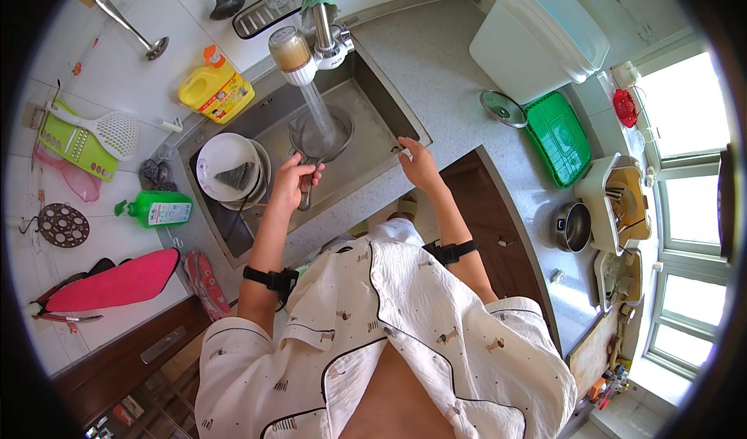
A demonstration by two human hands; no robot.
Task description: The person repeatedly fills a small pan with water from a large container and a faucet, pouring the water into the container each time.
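Observation:
My left hand [295, 179] is closed on the handle of a small metal saucepan [335, 141], which I hold over the sink [373, 98]. Water runs into the pan from the faucet [328, 45] through its filter attachment [292, 54]. My right hand [417, 162] is held over the sink's right edge, fingers apart, with nothing seen in it. At the sink's left side lies a stack of white plates and bowls [213, 156], with a grey scouring pad [236, 176] on the top plate. Part of the pan's handle is hidden by my fingers.
A yellow detergent jug [216, 95] and a green pump bottle [157, 208] stand left of the sink. On the right counter are a glass lid [503, 109], a green plastic lid [558, 138], a tall white bin [525, 42] and a metal pot [572, 226].

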